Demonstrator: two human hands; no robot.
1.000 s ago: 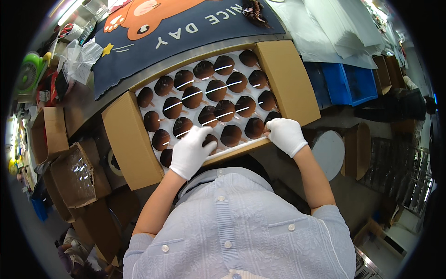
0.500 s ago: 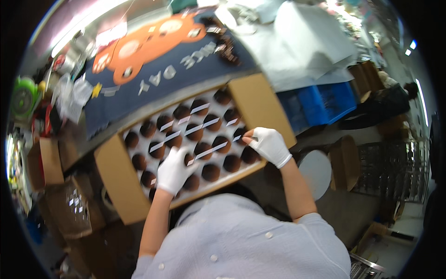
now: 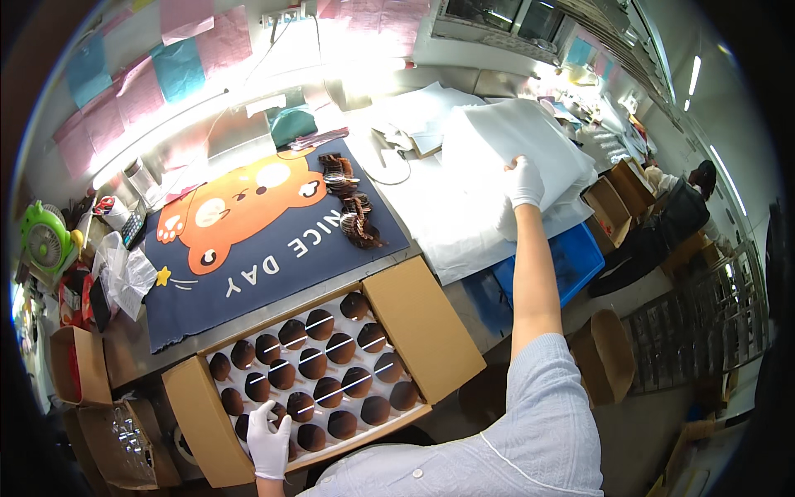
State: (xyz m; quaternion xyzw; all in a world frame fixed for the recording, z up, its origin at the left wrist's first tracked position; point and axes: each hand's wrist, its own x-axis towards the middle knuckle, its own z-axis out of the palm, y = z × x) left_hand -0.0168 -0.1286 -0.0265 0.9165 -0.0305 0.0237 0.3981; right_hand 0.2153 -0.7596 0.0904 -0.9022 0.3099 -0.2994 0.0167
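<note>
Lenses (image 3: pixel 339 348) lie in rows on white packing (image 3: pixel 348 326) inside the cardboard box (image 3: pixel 422 323). The step in hand looks like fetching a cover for this layer. Over the box's near left corner, the left hand (image 3: pixel 269 443), gloved, has thumb and forefinger spread and seems to hold nothing; whether it touches a lens cannot be told. Beyond the box's far right side, the right hand (image 3: pixel 524 184) reaches onto white sheets (image 3: pixel 476 141), its fingertips drawn close together; whether they grip a sheet is unclear. Taking just one would call for a fine pinch at its edge. Left to right across the box, the lenses look rounded, glossy and brown, darker toward their far edges, with bright streaks of reflected light crossing many.
</note>
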